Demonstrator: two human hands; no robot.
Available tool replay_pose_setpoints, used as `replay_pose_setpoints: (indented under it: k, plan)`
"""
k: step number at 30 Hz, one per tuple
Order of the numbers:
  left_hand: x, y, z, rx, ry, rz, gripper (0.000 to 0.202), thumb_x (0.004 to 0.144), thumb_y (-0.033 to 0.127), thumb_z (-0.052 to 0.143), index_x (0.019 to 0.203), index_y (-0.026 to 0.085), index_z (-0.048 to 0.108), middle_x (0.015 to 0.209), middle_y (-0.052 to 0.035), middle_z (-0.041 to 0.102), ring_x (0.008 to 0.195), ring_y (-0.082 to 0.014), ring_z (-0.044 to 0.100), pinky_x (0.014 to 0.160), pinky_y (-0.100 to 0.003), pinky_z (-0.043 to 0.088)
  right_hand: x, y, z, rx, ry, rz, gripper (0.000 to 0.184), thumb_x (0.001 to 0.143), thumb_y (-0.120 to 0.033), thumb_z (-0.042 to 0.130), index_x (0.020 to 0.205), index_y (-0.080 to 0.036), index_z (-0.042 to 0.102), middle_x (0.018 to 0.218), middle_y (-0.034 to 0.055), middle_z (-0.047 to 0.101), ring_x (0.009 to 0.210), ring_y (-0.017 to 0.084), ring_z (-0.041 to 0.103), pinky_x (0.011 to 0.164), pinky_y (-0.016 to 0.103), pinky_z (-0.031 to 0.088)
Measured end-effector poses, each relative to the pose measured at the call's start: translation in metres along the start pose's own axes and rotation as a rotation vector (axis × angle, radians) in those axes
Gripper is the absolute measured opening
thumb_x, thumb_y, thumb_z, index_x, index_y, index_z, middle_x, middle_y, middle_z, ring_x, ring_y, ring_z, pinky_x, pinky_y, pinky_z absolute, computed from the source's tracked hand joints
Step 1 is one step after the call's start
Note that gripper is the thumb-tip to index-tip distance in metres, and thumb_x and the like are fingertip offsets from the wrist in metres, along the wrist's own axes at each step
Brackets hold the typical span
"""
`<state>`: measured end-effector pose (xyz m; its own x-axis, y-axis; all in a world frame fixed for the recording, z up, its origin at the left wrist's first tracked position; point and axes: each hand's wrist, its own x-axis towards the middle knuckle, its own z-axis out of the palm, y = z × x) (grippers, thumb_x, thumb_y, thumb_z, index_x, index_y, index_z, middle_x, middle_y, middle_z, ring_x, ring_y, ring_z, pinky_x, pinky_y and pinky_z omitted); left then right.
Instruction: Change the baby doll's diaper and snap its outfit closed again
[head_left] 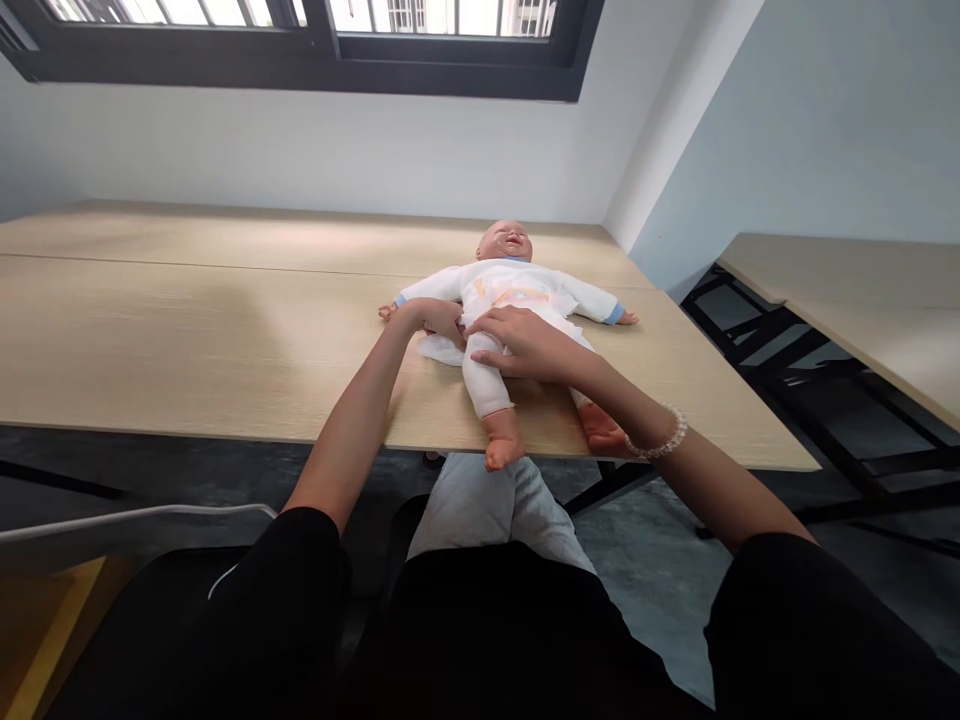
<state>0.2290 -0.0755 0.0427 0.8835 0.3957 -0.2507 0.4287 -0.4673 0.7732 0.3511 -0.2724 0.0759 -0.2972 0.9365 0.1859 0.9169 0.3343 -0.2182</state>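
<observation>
A baby doll (519, 277) in a white top with blue cuffs lies on its back, head away from me, feet at the table's near edge. A white diaper (525, 297) with orange and pink print is around its waist. My left hand (441, 318) is at the doll's hip on the left, fingers bent around the diaper's side, their tips partly hidden. White material (441, 349) sticks out below that hand. My right hand (525, 345) rests across the top of the doll's thigh (484, 378), thumb apart from the stretched fingers, near my left hand.
The doll lies on a pale wooden table (225, 350), set against a wall below a dark-framed window (450, 75). Another table (862, 285) with black legs stands to the right. A white cable (150, 513) runs at lower left, beside a black seat (172, 590).
</observation>
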Motion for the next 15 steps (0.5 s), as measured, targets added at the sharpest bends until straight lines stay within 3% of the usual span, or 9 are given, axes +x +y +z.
replay_pose_setpoints:
  k: [5, 8, 12, 15]
  plan:
    - [-0.011, 0.003, -0.013, 0.154, -0.03, -0.07, 0.026, 0.047, 0.03, 0.091, 0.059, 0.021, 0.07, 0.052, 0.002, 0.053, 0.052, -0.0128, 0.043, 0.052, -0.025, 0.032, 0.004, 0.004, 0.0, -0.066, -0.012, 0.013, 0.033, 0.102, -0.041, 0.054, 0.121, -0.021, 0.072, 0.12, 0.0097, 0.071, 0.114, 0.03, 0.062, 0.096, 0.044, 0.049]
    - [-0.02, 0.007, -0.02, 0.09, 0.016, -0.022, 0.028, 0.051, 0.036, 0.091, 0.058, 0.021, 0.068, 0.051, 0.0017, 0.05, 0.049, -0.0108, 0.04, 0.048, -0.025, 0.028, 0.006, 0.007, 0.002, -0.086, -0.006, 0.031, 0.031, 0.102, -0.038, 0.056, 0.12, -0.019, 0.073, 0.117, 0.0089, 0.072, 0.111, 0.029, 0.063, 0.091, 0.041, 0.048]
    - [-0.03, 0.013, -0.024, -0.007, 0.068, -0.048, 0.047, 0.054, 0.04, 0.094, 0.048, 0.02, 0.052, 0.044, 0.0035, 0.037, 0.044, -0.0069, 0.028, 0.045, -0.026, 0.021, 0.014, 0.009, 0.003, -0.122, 0.026, 0.073, 0.028, 0.101, -0.035, 0.057, 0.115, -0.018, 0.074, 0.111, 0.0087, 0.074, 0.104, 0.028, 0.065, 0.088, 0.039, 0.044]
    - [-0.035, 0.016, -0.026, -0.097, 0.085, -0.028, 0.046, 0.06, 0.044, 0.093, 0.054, 0.02, 0.055, 0.044, 0.0044, 0.035, 0.042, -0.0056, 0.024, 0.045, -0.026, 0.016, 0.023, 0.007, 0.003, -0.08, 0.075, 0.139, 0.025, 0.1, -0.036, 0.06, 0.112, -0.018, 0.073, 0.104, 0.0066, 0.075, 0.099, 0.026, 0.066, 0.083, 0.036, 0.043]
